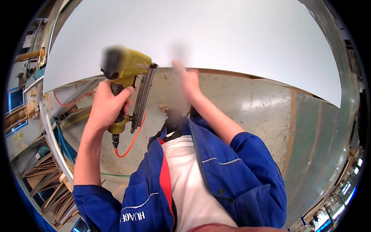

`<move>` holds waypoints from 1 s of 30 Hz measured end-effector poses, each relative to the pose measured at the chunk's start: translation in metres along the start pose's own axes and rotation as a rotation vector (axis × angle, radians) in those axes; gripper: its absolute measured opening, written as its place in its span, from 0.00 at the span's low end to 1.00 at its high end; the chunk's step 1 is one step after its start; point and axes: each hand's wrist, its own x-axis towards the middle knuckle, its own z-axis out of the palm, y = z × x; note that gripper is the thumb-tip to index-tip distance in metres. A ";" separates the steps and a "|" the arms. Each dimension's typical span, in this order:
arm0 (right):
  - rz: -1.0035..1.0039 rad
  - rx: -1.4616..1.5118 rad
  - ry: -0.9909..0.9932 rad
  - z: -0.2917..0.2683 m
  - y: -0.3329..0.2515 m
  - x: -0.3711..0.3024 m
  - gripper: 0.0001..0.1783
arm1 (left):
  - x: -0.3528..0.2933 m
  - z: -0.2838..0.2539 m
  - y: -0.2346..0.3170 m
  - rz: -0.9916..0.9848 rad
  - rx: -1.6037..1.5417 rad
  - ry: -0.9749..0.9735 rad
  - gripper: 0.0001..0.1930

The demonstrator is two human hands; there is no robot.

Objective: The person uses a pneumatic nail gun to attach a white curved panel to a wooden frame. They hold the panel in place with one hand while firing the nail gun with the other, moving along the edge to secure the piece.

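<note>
My left hand (109,103) is wrapped round the black grip of a yellow and black pneumatic nail gun (138,63). The gun's nose and long dark magazine point right, close to the near edge of a large white panel (239,36). From the foot of the grip an orange air hose (135,135) loops away. My right hand (188,84) holds the panel's near edge right of the gun, thumb at the top and fingers partly hidden at the edge. Blurred patches cover the gun's rear and part of this hand.
Below the panel lies a scuffed concrete floor (255,104), with a green strip (309,135) at right. Stacked thin wood offcuts (58,193) stand at lower left. A pale metal rail (54,139) runs along the left side, near a teal cloth (63,143).
</note>
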 end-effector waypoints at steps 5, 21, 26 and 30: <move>-0.047 -0.009 0.011 -0.004 0.005 0.001 0.19 | 0.002 0.005 0.009 -0.011 0.079 -0.046 0.09; -0.148 -0.039 -0.003 -0.021 0.012 0.001 0.21 | 0.007 0.009 0.037 -0.060 0.251 -0.138 0.11; -0.139 -0.190 -0.163 -0.023 0.016 0.010 0.26 | -0.013 -0.015 -0.011 0.027 -0.124 0.084 0.08; -0.169 -0.499 -0.262 -0.042 0.025 0.030 0.26 | -0.023 -0.035 -0.025 -0.036 -0.157 0.244 0.08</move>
